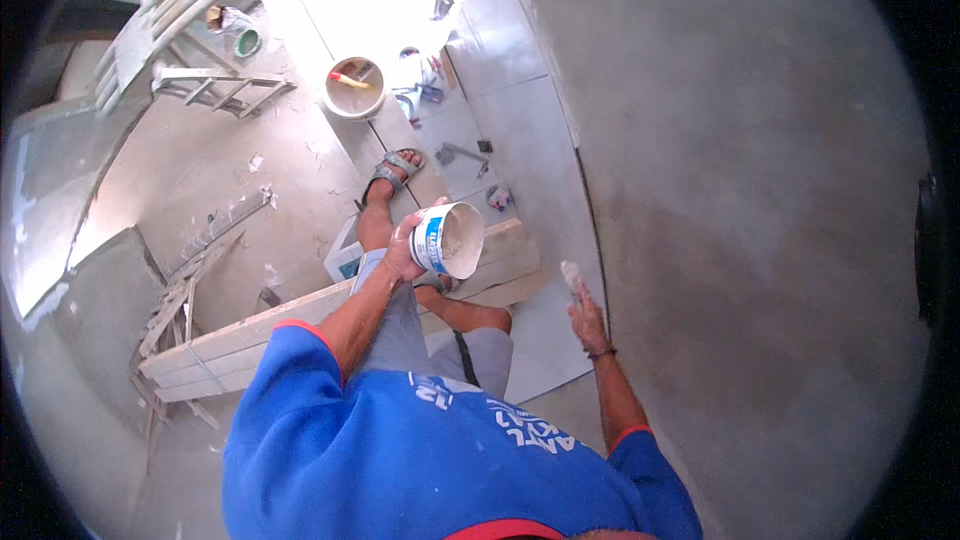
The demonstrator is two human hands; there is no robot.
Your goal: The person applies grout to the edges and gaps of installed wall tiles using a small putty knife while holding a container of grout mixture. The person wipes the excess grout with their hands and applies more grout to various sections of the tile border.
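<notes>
My left hand (pixel 408 248) grips a white plastic tub (pixel 460 240) with a blue label and pale paste inside, held above my legs. Down to the right, my right hand (pixel 588 325) is closed round a small tool (pixel 572 275) coated in whitish material, perhaps a brush or spatula; I cannot make out which. It is beside the dark gap where the grey tiles (pixel 535 335) run along the grey plastered surface (pixel 740 190). Whether the tool touches that surface I cannot tell.
A wooden plank (pixel 240 340) lies crosswise beneath my legs. Ahead are a bucket (pixel 355 100) with a yellow-handled tool, scattered tools (pixel 460 158) on the tiles and bright light. At the left are a wooden stepladder (pixel 220 80), a green container (pixel 247 41) and loose timber (pixel 185 300).
</notes>
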